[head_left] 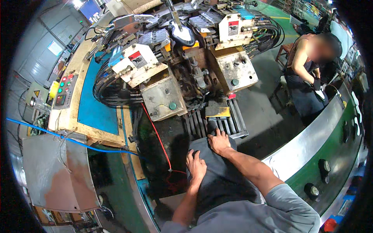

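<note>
Both my hands rest on the dark cloth point(217, 174) over my lap. My left hand point(197, 167) lies on its left side, fingers apart and slightly bent, with nothing in it. Farther forward, near the knee, my right hand point(219, 143) rests with its fingers spread and loosely bent, also holding nothing. Ahead of me stands a large machine with two white side heads. At its upper middle sits a black shoe upper point(182, 35) with a pale underside, below a metal rod point(173, 14). Just beyond my right hand is a yellow-edged pedal block point(218, 111) on a slatted metal step point(236, 116).
Control boxes with green buttons point(163, 97) point(237, 72) flank the machine's middle. A button panel point(64, 91) stands left. A blue hose point(74, 140) and red cord point(155, 130) hang nearby. At right, a seated person point(311, 66) handles a shoe part beside a green conveyor point(307, 171) carrying dark shoes.
</note>
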`<state>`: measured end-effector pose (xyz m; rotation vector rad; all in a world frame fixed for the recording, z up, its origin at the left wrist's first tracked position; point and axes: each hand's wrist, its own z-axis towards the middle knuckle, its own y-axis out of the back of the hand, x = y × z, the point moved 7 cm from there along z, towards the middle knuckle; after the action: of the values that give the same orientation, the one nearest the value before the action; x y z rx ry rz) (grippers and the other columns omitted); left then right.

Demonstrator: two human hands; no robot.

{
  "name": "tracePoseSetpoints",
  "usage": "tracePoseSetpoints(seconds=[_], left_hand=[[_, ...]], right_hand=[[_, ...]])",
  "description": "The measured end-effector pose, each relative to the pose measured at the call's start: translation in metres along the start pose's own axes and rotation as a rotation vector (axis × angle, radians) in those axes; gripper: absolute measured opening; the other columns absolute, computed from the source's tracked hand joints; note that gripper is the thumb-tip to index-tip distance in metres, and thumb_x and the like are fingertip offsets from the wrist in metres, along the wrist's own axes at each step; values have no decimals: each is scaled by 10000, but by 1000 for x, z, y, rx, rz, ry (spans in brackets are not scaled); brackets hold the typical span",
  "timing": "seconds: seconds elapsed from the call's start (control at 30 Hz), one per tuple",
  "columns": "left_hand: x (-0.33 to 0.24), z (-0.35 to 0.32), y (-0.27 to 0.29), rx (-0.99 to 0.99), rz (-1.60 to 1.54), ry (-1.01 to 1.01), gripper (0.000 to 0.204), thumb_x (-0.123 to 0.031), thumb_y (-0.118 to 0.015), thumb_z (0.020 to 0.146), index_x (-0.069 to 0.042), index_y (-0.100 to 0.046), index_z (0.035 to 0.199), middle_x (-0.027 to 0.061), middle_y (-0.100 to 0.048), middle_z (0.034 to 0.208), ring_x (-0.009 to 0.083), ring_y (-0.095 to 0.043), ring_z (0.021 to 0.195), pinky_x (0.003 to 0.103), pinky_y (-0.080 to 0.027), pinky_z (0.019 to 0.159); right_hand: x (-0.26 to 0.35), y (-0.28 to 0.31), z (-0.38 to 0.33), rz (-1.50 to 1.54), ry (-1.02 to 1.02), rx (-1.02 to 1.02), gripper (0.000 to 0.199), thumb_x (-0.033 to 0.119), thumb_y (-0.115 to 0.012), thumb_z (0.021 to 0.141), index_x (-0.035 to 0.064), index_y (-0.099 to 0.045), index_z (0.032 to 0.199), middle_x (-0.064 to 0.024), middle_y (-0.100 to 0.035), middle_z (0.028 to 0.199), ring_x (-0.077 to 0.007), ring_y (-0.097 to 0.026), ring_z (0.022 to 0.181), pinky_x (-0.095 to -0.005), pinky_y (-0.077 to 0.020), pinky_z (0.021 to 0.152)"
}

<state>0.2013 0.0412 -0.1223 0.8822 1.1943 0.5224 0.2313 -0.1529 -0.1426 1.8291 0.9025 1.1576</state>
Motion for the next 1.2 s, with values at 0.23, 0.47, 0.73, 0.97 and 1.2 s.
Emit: tracePoseSetpoints(seconds=[0.23,0.47,0.73,0.97,1.2], left_hand=[[-1,2,0,4,4,10,484,-24,-637,863,-42,-691,1343,206,-511,1532,433,-467,1421,532,-384,1198],[-1,5,2,-35,-3,-15,463,-22,-650,852,-45,-701,1312,199,-538,1494,432,-493,1382,533,-422,1160],[3,4,0,-18,-25,27,464,-21,-654,841,-46,-707,1302,195,-540,1489,431,-488,1382,533,-412,1166],[6,4,-1,-25,-30,12,475,-24,-651,838,-40,-707,1310,194,-531,1500,427,-473,1401,544,-392,1180],[7,4,-1,-22,-27,21,476,-24,-643,838,-51,-709,1309,186,-533,1501,427,-475,1398,542,-391,1180]], right_hand=[[0,-1,4,-21,-1,-5,363,345,-544,1053,184,-727,1321,-250,-517,1494,-494,-535,1344,-620,-481,1082],[3,3,3,-44,20,-36,378,388,-526,1068,171,-738,1292,-237,-535,1482,-484,-549,1331,-591,-484,1081],[4,1,5,-27,-8,-9,420,411,-478,1086,161,-737,1302,-247,-520,1511,-485,-534,1349,-590,-463,1104],[3,-5,7,-36,-5,-22,414,385,-470,1084,147,-764,1252,-249,-520,1522,-481,-531,1343,-584,-461,1104],[5,-4,6,-18,-13,9,419,365,-459,1085,113,-764,1223,-259,-523,1517,-485,-531,1342,-584,-458,1108]])
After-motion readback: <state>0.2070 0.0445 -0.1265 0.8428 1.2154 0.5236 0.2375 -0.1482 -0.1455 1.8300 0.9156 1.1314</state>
